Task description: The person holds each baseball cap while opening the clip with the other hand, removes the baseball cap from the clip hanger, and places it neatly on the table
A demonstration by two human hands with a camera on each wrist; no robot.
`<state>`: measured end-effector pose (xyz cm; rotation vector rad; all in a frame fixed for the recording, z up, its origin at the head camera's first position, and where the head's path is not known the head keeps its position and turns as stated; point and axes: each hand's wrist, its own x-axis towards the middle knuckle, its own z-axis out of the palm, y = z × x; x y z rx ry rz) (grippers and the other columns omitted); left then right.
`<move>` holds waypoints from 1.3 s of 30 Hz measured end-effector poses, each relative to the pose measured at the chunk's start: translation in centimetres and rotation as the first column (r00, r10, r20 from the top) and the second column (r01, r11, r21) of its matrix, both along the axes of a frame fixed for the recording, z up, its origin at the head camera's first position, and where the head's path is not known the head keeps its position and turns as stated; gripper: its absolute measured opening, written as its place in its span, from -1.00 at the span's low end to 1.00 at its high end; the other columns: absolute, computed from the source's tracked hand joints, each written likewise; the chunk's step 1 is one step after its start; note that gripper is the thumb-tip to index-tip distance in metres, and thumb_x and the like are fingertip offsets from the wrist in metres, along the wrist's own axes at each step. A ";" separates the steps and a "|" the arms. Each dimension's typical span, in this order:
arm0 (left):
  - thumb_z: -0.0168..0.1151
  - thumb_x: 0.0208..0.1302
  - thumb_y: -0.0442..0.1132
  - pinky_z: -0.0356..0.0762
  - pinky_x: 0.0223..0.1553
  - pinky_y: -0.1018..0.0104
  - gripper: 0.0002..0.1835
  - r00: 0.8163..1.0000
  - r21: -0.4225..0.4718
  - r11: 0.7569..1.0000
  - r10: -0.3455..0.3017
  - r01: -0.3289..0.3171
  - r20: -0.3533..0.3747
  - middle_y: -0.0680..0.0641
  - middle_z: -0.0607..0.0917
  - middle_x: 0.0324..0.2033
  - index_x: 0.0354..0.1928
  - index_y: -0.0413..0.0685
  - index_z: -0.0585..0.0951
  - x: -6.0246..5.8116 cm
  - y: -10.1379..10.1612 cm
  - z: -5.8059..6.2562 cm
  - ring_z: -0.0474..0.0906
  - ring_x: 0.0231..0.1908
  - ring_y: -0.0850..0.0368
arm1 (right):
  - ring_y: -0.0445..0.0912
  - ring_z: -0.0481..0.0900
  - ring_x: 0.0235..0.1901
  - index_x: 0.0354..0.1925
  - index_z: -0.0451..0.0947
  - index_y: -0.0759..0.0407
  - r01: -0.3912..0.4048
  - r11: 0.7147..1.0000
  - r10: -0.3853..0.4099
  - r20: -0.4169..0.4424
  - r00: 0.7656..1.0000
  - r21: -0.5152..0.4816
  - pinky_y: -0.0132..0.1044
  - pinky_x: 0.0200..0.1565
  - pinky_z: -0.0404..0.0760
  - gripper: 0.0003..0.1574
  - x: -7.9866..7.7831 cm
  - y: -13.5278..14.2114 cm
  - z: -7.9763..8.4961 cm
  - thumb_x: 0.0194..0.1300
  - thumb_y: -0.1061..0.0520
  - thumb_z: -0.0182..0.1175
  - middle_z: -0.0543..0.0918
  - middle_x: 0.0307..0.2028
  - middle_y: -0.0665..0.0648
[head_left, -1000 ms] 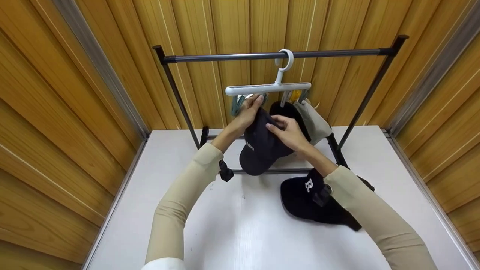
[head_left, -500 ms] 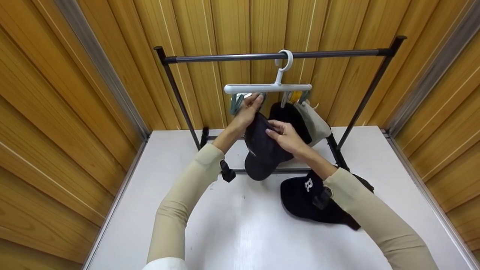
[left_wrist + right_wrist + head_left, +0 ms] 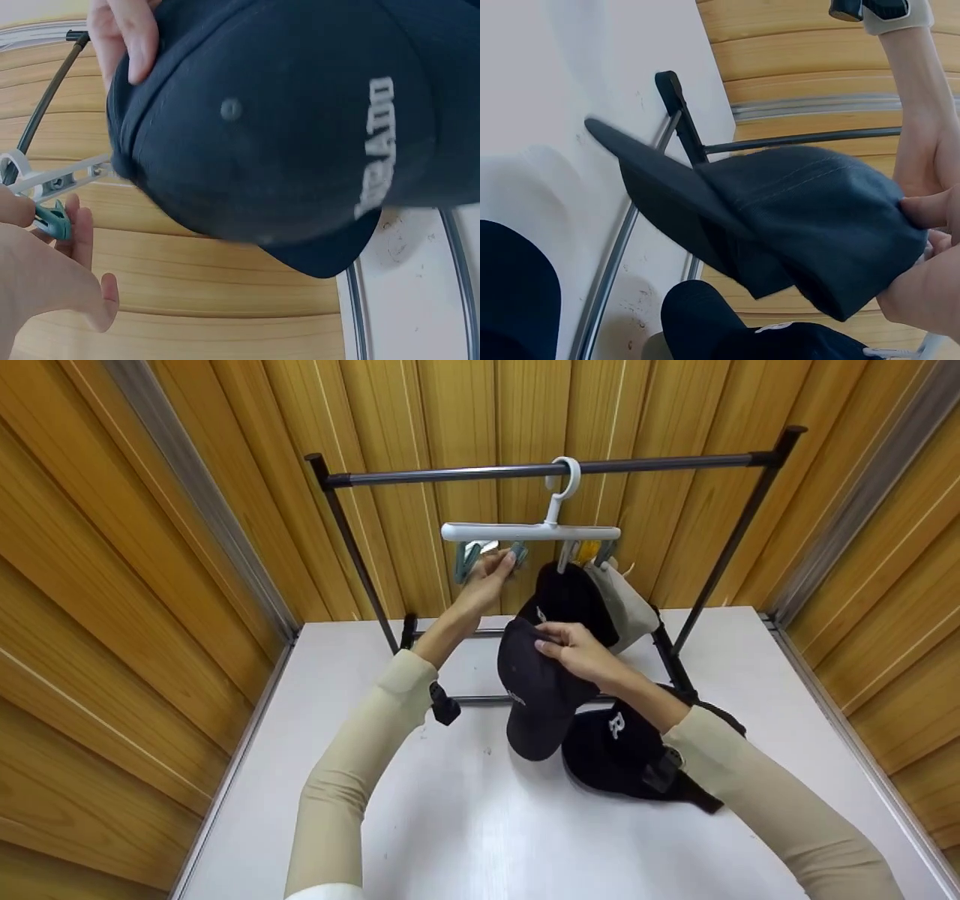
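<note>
My left hand (image 3: pixel 486 583) pinches a green clip (image 3: pixel 52 220) at the left part of the white hanger (image 3: pixel 517 532). Below and to the right, my right hand (image 3: pixel 581 654) holds a dark navy baseball cap (image 3: pixel 534 675) between thumb and fingers near its crown. The cap hangs brim down, apart from the clip. White lettering shows across its front in the left wrist view. Behind it a black cap (image 3: pixel 576 594) and a light beige cap (image 3: pixel 624 604) hang from the hanger's right-side clips.
The hanger hooks over the bar (image 3: pixel 450 475) of a black metal rack. Another black cap (image 3: pixel 600 750) with a white R lies on the white table (image 3: pixel 465 817), partly under my right forearm. Another green clip (image 3: pixel 465 562) dangles at the hanger's left end. Wood-panelled walls enclose the space.
The navy cap has come down, away from the clip, with my right hand lowering it toward the table. My left hand stays up at the clip.
</note>
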<state>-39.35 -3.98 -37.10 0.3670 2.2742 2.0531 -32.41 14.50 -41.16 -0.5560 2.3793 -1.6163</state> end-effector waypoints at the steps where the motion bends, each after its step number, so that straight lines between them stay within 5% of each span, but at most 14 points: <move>1: -0.09 0.52 -0.05 0.31 0.27 0.25 -0.53 1.000 -0.017 1.000 0.006 -0.006 -0.008 -0.15 0.59 0.13 0.30 -0.15 0.42 0.1 -0.4 -0.2 0.47 0.09 0.13 | -0.25 0.61 -0.35 0.10 0.52 0.32 0.001 1.000 -0.001 0.014 1.000 -0.002 -0.44 -0.23 0.56 -0.65 0.1 0.1 0.0 0.43 0.20 0.05 0.69 -0.24 0.08; 6: 0.04 0.44 0.01 0.17 0.40 0.10 -0.45 0.987 -0.234 0.965 0.091 -0.121 -0.136 -0.16 0.59 0.17 0.34 -0.14 0.39 0.7 -2.3 -1.1 0.42 0.27 0.00 | -0.27 0.60 -0.33 0.13 0.50 0.33 0.020 0.999 -0.017 0.080 0.997 -0.043 -0.46 -0.21 0.55 -0.62 0.1 0.8 0.0 0.43 0.19 0.05 0.67 -0.24 -0.04; 10: 0.11 0.37 0.06 0.04 0.39 -0.06 -0.37 0.948 -0.438 0.858 0.155 -0.268 -0.276 -0.16 0.50 0.28 0.36 -0.12 0.37 1.7 -3.5 -1.9 0.33 0.35 -0.07 | -0.28 0.62 -0.29 0.19 0.44 0.37 0.019 0.997 -0.008 0.147 0.989 -0.078 -0.47 -0.17 0.56 -0.57 0.3 1.9 -0.5 0.45 0.20 0.02 0.67 -0.19 -0.06; 13: 0.12 0.36 0.05 0.02 0.34 -0.12 -0.36 0.925 -0.509 0.799 0.150 -0.321 -0.349 -0.17 0.40 0.35 0.38 -0.11 0.34 2.5 -4.2 -2.4 0.25 0.38 -0.09 | -0.29 0.63 -0.27 0.24 0.39 0.39 0.027 0.996 -0.011 0.186 0.982 -0.085 -0.48 -0.15 0.57 -0.53 0.5 2.6 -0.9 0.46 0.20 0.00 0.68 -0.13 -0.02; 21: 0.14 0.35 0.08 -0.08 0.41 -0.20 -0.28 0.889 -0.609 0.693 0.105 -0.386 -0.445 -0.23 0.26 0.43 0.43 -0.12 0.26 3.7 -7.5 -3.9 0.12 0.45 -0.14 | -0.28 0.66 -0.23 0.34 0.28 0.34 0.070 0.991 -0.036 0.277 0.960 -0.116 -0.46 -0.14 0.60 -0.45 0.8 4.2 -0.7 0.46 0.17 0.00 0.68 -0.11 -0.07; 30: 0.17 0.32 0.11 -0.14 0.42 -0.32 -0.17 0.917 -0.757 0.561 0.008 -0.334 -0.399 -0.30 0.11 0.47 0.48 -0.13 0.14 5.2 -11.7 -7.0 -0.03 0.49 -0.23 | -0.26 0.69 -0.27 0.37 0.22 0.36 0.079 0.982 -0.015 0.343 0.939 -0.172 -0.45 -0.20 0.63 -0.41 1.3 5.1 -1.2 0.46 0.19 0.00 0.70 -0.17 -0.11; 34: 0.20 0.30 0.10 -0.08 0.40 -0.33 -0.16 0.924 -0.784 0.537 -0.019 -0.313 -0.382 -0.34 0.12 0.46 0.47 -0.15 0.15 5.9 -12.9 -8.2 -0.04 0.49 -0.25 | -0.25 0.68 -0.27 0.35 0.24 0.39 0.080 0.981 -0.015 0.344 0.939 -0.175 -0.44 -0.20 0.63 -0.43 1.3 5.3 -1.7 0.45 0.20 0.01 0.70 -0.17 -0.11; 39: 0.24 0.28 0.05 -0.05 0.40 -0.31 -0.20 0.924 -0.784 0.536 -0.021 -0.311 -0.381 -0.34 0.16 0.44 0.45 -0.16 0.21 6.8 -13.9 -9.6 0.01 0.48 -0.25 | -0.25 0.67 -0.25 0.33 0.25 0.41 0.084 0.977 -0.012 0.345 0.938 -0.194 -0.45 -0.18 0.62 -0.44 1.3 5.5 -2.5 0.44 0.23 0.00 0.68 -0.14 -0.09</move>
